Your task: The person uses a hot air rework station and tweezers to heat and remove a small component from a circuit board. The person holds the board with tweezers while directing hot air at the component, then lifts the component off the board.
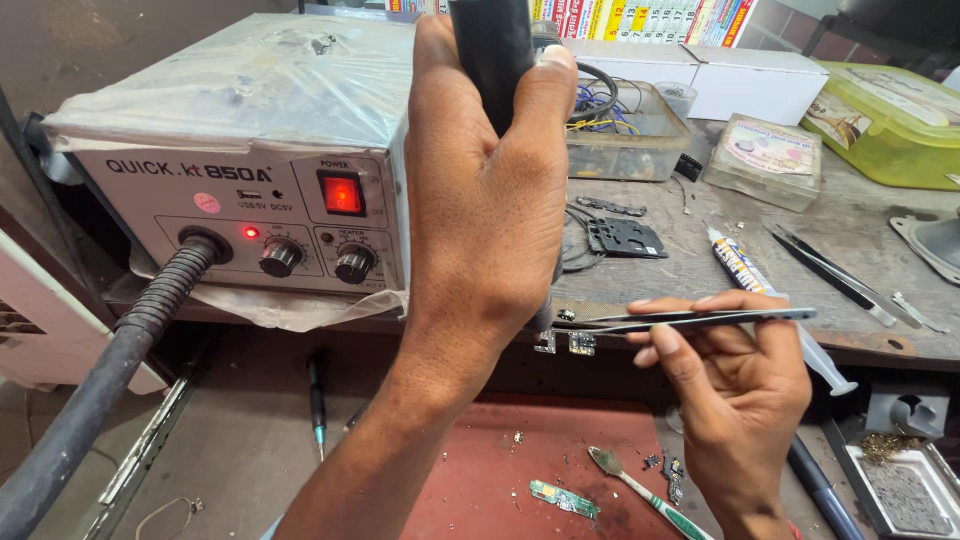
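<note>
Carefully, my left hand [490,200], clamped on the hot-air wand [492,50], should keep its nozzle just above the small board [581,344]. My right hand [735,385], pinching the tweezers [690,319], should hold their tips steady beside it.

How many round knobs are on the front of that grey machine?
2: both sit on the grey station's lower front panel, the left knob beside a small red light, the right knob below the lit red switch. The left hand may hide others.

Grey station [250,190] with glowing red switch [342,194]; black handle [495,55]; silver tweezers [700,318]; red mat [500,470]; yellow-green box [890,120].
</note>
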